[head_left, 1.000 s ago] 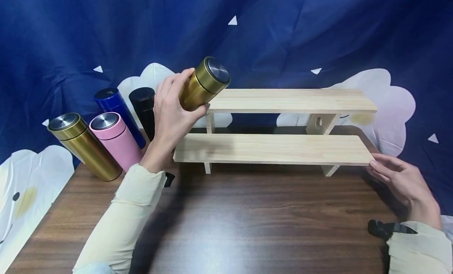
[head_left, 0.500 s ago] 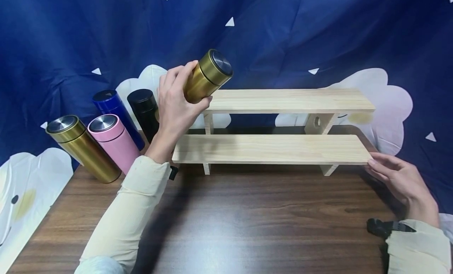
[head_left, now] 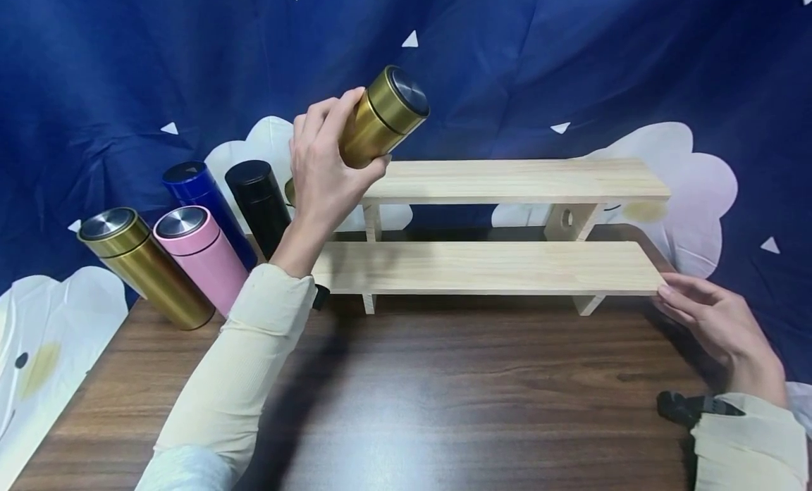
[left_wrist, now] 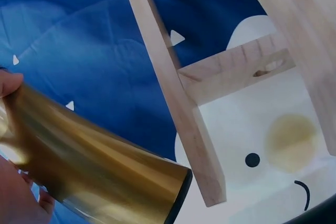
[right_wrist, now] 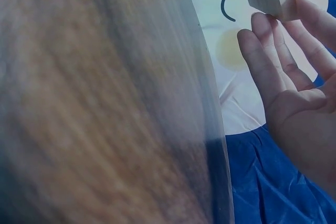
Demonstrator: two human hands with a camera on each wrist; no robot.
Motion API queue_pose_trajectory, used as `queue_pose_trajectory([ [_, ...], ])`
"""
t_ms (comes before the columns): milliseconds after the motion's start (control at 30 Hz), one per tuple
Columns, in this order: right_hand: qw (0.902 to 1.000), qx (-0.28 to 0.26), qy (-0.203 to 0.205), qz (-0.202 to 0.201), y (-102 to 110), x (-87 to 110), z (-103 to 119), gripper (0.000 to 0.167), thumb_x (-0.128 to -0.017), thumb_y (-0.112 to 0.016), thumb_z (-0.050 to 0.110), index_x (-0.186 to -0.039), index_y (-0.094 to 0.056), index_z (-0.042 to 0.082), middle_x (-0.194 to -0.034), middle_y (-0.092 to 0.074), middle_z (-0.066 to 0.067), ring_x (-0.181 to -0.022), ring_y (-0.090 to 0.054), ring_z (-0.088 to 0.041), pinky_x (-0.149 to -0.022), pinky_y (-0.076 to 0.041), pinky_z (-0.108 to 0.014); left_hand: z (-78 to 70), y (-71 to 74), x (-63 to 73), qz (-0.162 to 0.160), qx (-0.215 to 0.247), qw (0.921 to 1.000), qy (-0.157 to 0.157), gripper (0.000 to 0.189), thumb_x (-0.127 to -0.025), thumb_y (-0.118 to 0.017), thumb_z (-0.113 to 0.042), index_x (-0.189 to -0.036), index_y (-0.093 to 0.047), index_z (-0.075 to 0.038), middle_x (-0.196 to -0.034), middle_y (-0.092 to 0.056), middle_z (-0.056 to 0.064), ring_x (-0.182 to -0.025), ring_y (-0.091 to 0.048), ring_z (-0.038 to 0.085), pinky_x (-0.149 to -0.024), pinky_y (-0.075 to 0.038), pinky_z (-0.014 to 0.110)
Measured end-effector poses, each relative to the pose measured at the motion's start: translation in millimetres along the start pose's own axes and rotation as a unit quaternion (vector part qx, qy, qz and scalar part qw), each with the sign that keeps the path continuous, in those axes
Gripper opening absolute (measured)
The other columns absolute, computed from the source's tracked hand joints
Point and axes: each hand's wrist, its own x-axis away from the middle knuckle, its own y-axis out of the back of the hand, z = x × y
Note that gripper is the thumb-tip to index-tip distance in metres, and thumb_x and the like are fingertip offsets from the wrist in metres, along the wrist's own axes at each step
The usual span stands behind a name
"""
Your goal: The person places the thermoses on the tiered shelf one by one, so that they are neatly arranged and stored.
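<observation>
Thumb and forefinger of the right hand (head_left: 726, 325) pinch the near right corner of the wooden shelf (head_left: 495, 265), other fingers loose! Over by its left end, the left hand (head_left: 330, 160) clamps fingers and thumb round a tilted gold bottle (head_left: 383, 117), held aloft, its middle hidden; beyond, the forearm partly covers a black bottle (head_left: 256, 202).

Shelf (head_left: 488, 265) from head and both wrists

Cream sleeves (head_left: 218, 378) are worn with black wrist straps (head_left: 696, 409).
</observation>
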Motion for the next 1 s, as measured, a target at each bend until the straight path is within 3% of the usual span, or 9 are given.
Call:
queue_pose_trajectory([
  [200,0.9999,-0.006,0.002,0.009,0,1.7,0,0.024,-0.092,-0.071,-0.002,-0.104,-0.074,0.019,-0.096,-0.074,0.007,-0.088,-0.072,-0.005,-0.076,-0.055,-0.019,-3.0,-4.2,-7.5,-0.003,0.022,0.9997,0.011,0.071,-0.076,-0.086,-0.022,-0.142,-0.060,-0.021,-0.131,-0.061,0.002,-0.119,-0.048,0.019,-0.098,-0.034,0.030],
  [433,1.0000,0.001,-0.006,0.004,1,1.6,1,0.024,-0.091,-0.074,0.001,-0.104,-0.074,0.021,-0.096,-0.074,0.009,-0.088,-0.072,-0.004,-0.076,-0.055,-0.019,-4.2,-7.5,-22.6,-0.016,0.086,0.9947,0.054,0.074,-0.076,-0.086,-0.027,-0.144,-0.057,-0.021,-0.126,-0.062,-0.001,-0.119,-0.047,0.008,-0.100,-0.033,0.027],
  [667,1.0000,-0.005,-0.004,0.006,2,0.7,1,0.025,-0.091,-0.071,-0.001,-0.105,-0.074,0.020,-0.096,-0.074,0.007,-0.088,-0.072,-0.004,-0.076,-0.055,-0.019,0.5,-10.0,-33.9,-0.011,0.120,0.9894,0.080,0.076,-0.076,-0.086,-0.030,-0.145,-0.056,-0.016,-0.125,-0.062,0.003,-0.115,-0.052,0.010,-0.099,-0.037,0.029],
  [1000,0.9999,-0.012,-0.001,0.011,2,3.3,4,0.027,-0.093,-0.068,-0.005,-0.105,-0.074,0.018,-0.096,-0.075,0.006,-0.088,-0.072,-0.005,-0.076,-0.055,-0.019,5.1,-15.2,-39.4,0.003,0.162,0.9794,0.120,0.078,-0.076,-0.085,-0.037,-0.146,-0.056,-0.019,-0.120,-0.062,0.002,-0.111,-0.054,0.013,-0.095,-0.039,0.031],
])
